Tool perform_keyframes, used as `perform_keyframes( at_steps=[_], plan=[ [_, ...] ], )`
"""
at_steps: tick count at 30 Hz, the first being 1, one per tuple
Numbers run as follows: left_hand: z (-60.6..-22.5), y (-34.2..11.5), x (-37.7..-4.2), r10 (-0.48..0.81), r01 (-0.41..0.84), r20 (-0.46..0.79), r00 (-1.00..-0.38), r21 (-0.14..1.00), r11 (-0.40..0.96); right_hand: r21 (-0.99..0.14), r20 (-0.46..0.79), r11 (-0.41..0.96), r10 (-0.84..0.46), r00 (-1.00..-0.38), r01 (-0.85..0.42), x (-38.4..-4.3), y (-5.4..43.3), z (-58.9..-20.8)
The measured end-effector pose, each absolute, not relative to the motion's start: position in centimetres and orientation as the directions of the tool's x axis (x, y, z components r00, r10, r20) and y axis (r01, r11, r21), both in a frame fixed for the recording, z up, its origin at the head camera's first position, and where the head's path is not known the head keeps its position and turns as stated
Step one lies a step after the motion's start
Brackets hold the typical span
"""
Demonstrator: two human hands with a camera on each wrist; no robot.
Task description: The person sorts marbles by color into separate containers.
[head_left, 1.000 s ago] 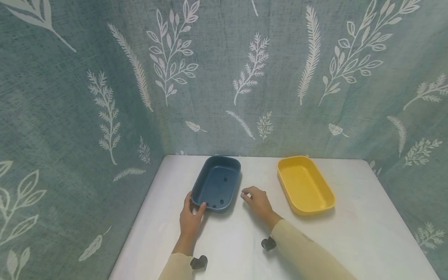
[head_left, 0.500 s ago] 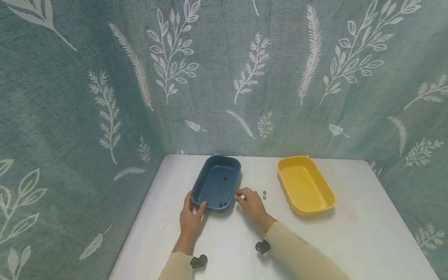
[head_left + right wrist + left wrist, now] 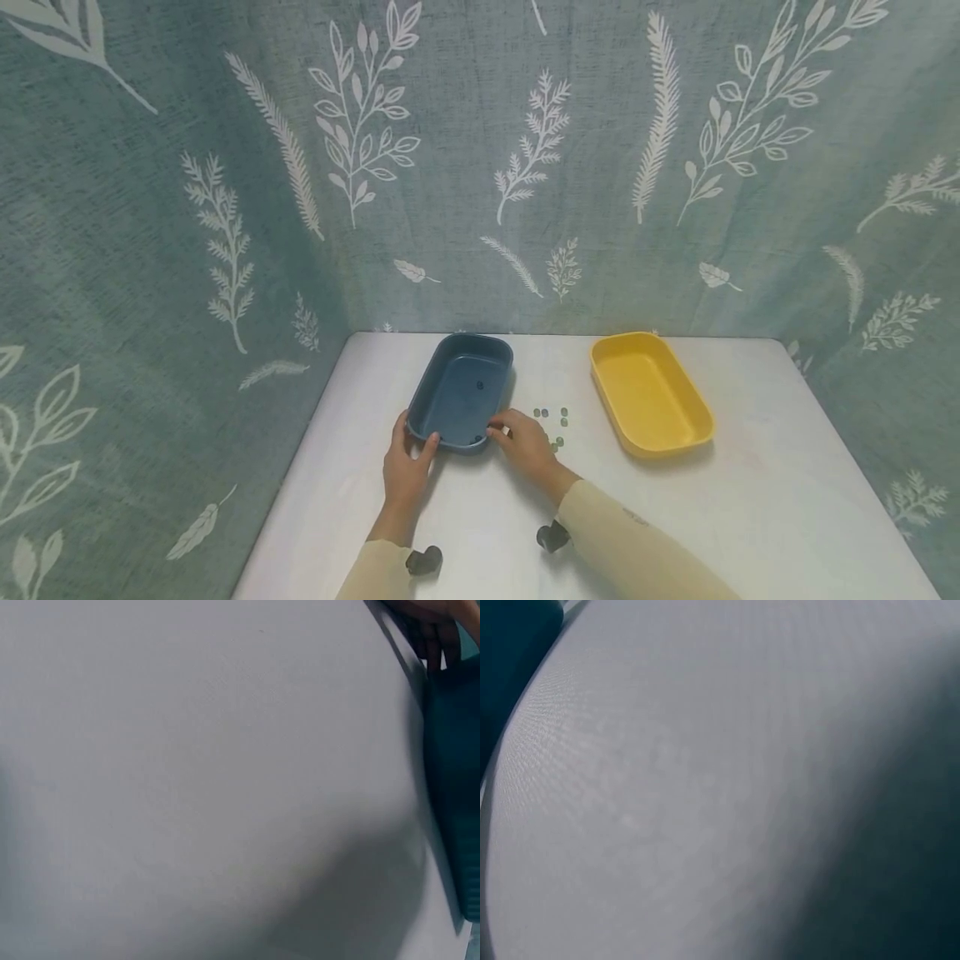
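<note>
A deep blue tray (image 3: 459,392) with rounded corners stands on the white table, a few small dark round pieces (image 3: 480,385) inside. My left hand (image 3: 407,467) grips its near left corner, thumb over the rim and fingers along the outer side. At the near right rim, my right hand (image 3: 525,442) has its thumb and curled fingertips close together; I cannot tell if a piece is between them. Several small greenish pieces (image 3: 564,417) lie on the table beside that hand, mostly in pairs. The right wrist view catches the blue tray's outer wall (image 3: 454,787) with left-hand fingers (image 3: 442,645).
A yellow tray (image 3: 651,392) with nothing visible in it stands at the back right of the white table (image 3: 765,500). Behind and to the sides hangs a green-blue cloth (image 3: 450,167) with pale leaf prints. The left wrist view is mostly blurred table surface.
My right hand has moved left from the table to the blue tray's near right rim, uncovering the greenish pieces. Dark pieces near the tray's front have shifted. The left hand stays on the tray.
</note>
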State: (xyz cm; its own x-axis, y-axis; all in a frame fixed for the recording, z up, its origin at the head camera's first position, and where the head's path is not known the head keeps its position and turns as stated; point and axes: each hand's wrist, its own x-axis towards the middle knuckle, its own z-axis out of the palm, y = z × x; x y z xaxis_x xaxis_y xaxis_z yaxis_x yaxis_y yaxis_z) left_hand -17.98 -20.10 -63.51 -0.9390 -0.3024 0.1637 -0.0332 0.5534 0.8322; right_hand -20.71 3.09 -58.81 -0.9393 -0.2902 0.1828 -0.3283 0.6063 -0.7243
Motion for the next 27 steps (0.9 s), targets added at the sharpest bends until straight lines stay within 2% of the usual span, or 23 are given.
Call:
perform_keyframes(
  at_steps=[11,27],
  plan=[
    [-63.6,-20.2,-18.1,-0.288,0.000,0.188,-0.939,0.836,0.549,-0.747,0.174,0.577,-0.309,-0.935,-0.329,-20.3,2.2,-59.1],
    [-63.4,-20.0,-17.9,-0.305,-0.043,0.150,-0.941,0.837,0.545,-0.772,0.159,0.567,-0.266,-0.951,-0.287,-19.9,1.8,-59.6]
  ],
)
